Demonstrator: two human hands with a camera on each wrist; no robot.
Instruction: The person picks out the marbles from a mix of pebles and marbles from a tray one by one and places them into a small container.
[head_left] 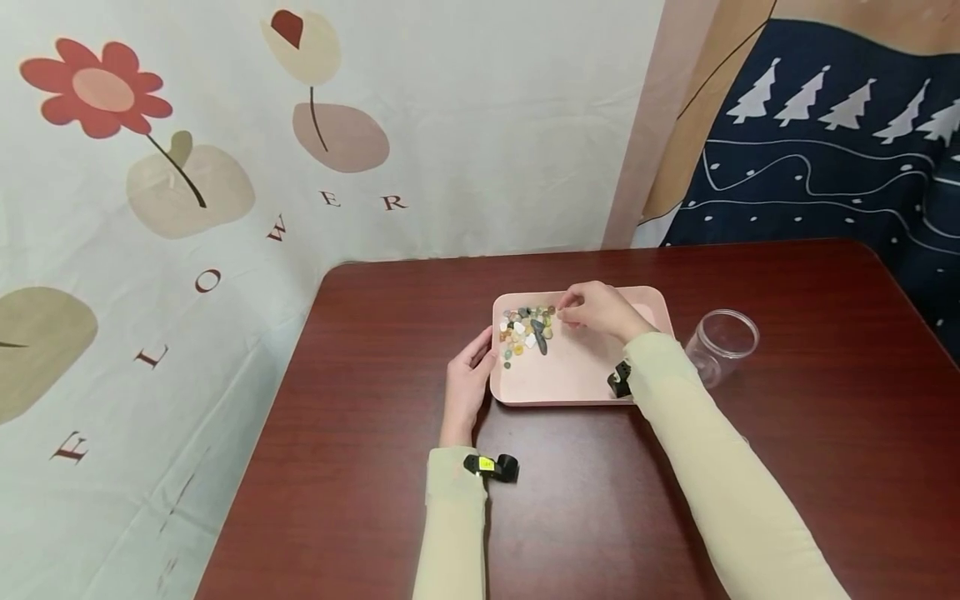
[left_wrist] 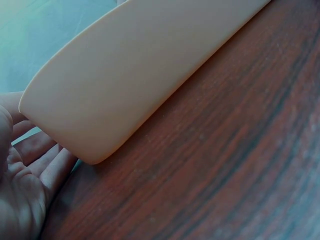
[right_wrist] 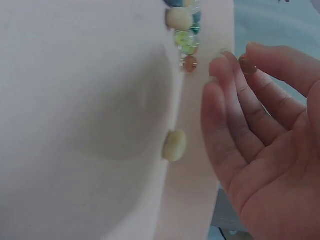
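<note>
A pink tray (head_left: 555,387) lies on the table, with several small pebbles (head_left: 517,327) grouped in its left part. My left hand (head_left: 467,379) touches the tray's left edge; the left wrist view shows its fingers (left_wrist: 55,167) against the outer wall. Over the tray's far middle, my right hand (head_left: 600,308) pinches a small reddish-brown pebble (right_wrist: 247,65) between thumb and fingertips. Below that hand in the right wrist view, a pale cream pebble (right_wrist: 174,145) sits apart from the others. A dark elongated pebble (head_left: 541,342) lies at the group's right side.
A clear jar (head_left: 723,337) stands just right of the tray, beside the right forearm. The reddish-brown table (head_left: 375,375) ends at the back against a white hanging cloth (head_left: 487,125) with flower prints. A dark blue cloth (head_left: 825,167) hangs at the right.
</note>
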